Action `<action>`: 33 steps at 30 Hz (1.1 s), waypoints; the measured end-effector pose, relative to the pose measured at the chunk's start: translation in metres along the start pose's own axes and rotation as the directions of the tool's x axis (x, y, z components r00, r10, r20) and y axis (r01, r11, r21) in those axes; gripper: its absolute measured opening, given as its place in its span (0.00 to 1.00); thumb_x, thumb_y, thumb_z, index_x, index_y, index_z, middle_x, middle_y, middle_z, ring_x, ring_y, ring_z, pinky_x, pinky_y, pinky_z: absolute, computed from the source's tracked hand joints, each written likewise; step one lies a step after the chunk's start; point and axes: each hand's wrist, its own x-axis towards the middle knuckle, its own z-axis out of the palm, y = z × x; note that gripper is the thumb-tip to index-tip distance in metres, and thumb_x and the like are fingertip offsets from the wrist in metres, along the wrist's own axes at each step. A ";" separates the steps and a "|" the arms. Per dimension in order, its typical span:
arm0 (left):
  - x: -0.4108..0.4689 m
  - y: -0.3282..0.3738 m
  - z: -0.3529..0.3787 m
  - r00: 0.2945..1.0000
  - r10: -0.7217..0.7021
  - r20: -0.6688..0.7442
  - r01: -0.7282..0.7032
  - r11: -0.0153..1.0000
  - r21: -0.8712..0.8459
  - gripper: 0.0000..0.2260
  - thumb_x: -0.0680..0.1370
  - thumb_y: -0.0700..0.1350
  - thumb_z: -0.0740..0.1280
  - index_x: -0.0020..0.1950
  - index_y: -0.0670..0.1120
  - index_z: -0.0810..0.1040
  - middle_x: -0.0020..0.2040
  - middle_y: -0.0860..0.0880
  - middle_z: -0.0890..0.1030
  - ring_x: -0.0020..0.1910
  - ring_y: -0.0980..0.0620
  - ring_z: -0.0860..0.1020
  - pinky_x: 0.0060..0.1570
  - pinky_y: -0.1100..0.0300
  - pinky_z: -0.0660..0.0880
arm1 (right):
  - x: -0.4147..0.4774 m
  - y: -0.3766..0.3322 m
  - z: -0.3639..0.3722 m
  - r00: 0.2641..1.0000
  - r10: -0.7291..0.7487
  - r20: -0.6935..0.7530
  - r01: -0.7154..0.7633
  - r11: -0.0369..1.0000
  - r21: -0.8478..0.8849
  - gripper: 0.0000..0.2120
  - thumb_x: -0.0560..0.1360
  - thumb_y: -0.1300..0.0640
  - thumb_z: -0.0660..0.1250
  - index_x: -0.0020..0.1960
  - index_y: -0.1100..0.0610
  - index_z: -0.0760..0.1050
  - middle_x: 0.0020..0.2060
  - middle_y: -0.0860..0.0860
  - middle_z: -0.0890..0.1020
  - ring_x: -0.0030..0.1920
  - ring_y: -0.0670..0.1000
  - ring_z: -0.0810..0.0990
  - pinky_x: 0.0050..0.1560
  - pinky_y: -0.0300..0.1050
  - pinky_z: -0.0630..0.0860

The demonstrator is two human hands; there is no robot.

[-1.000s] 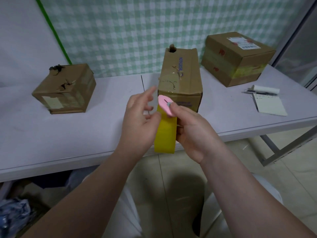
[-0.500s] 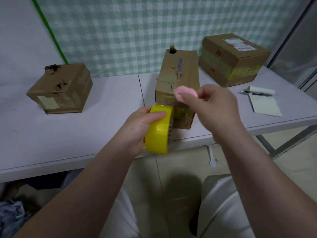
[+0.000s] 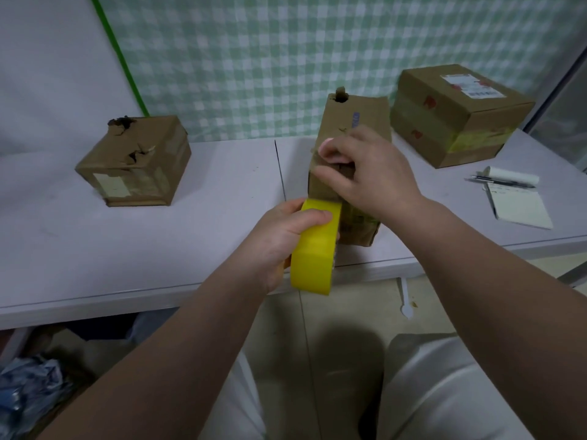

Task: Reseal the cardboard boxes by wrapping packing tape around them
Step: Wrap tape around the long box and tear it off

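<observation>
Yellow packing-tape roll (image 3: 313, 249) is held edge-on in the left hand (image 3: 279, 236), thumb curled over its top, fingers wrapped behind. It sits at the near edge of the counter (image 3: 190, 223).

The tall cardboard box (image 3: 355, 122) stands directly beyond the roll. Its near face is partly covered by the roll and by the right hand (image 3: 365, 173). Whether roll and box touch cannot be told. The box has a torn hole at its far top corner.

The right hand, just above the left, rests against the upper near edge of this box. Its fingers are curled and pinch a small pink object (image 3: 330, 150), mostly hidden by the fingers.

Surroundings:
- Well left of the left hand: a squat cardboard box (image 3: 136, 163), top ripped open in two places.
- Beyond and right of the right hand: a labelled cardboard box (image 3: 451, 122) with a yellow tape band round it.
- Right of the right hand: a notepad (image 3: 521, 204) with a pen (image 3: 502, 182) at its far edge.
- Below the right forearm, on the floor: a white plastic spoon (image 3: 405, 296).
- Behind the boxes: a green-checked backdrop (image 3: 286, 58).
</observation>
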 end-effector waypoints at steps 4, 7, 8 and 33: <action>0.003 0.001 0.001 1.000 -0.001 -0.001 0.001 1.000 0.007 0.10 0.76 0.42 0.67 0.57 0.46 0.77 0.44 0.46 0.84 0.39 0.49 0.83 0.41 0.55 0.80 | 0.004 0.004 0.003 0.999 -0.032 0.024 0.034 0.996 -0.087 0.21 0.68 0.39 0.72 0.54 0.50 0.77 0.51 0.48 0.77 0.52 0.49 0.75 0.42 0.44 0.69; 0.007 -0.003 0.001 0.999 0.015 -0.028 -0.014 0.999 0.041 0.18 0.74 0.45 0.70 0.63 0.46 0.74 0.50 0.44 0.83 0.43 0.47 0.83 0.45 0.51 0.80 | 0.003 0.006 0.008 0.998 -0.062 -0.007 0.060 0.983 -0.171 0.22 0.68 0.38 0.71 0.54 0.51 0.76 0.50 0.49 0.77 0.52 0.53 0.74 0.40 0.43 0.63; 0.008 -0.005 0.000 0.999 0.029 -0.043 -0.026 0.997 0.069 0.22 0.72 0.47 0.71 0.64 0.46 0.74 0.51 0.44 0.83 0.45 0.46 0.83 0.46 0.50 0.80 | 0.002 0.005 0.009 0.998 -0.066 -0.017 0.062 0.981 -0.185 0.22 0.68 0.38 0.71 0.54 0.51 0.76 0.50 0.49 0.77 0.52 0.54 0.74 0.40 0.43 0.62; 0.009 0.004 0.011 0.993 -0.061 -0.097 0.061 0.998 0.002 0.03 0.77 0.38 0.64 0.44 0.45 0.73 0.36 0.40 0.76 0.28 0.46 0.77 0.33 0.57 0.76 | 0.004 0.000 -0.004 0.995 0.065 -0.079 -0.047 0.977 0.210 0.10 0.78 0.58 0.62 0.54 0.54 0.81 0.51 0.48 0.84 0.52 0.48 0.80 0.54 0.50 0.76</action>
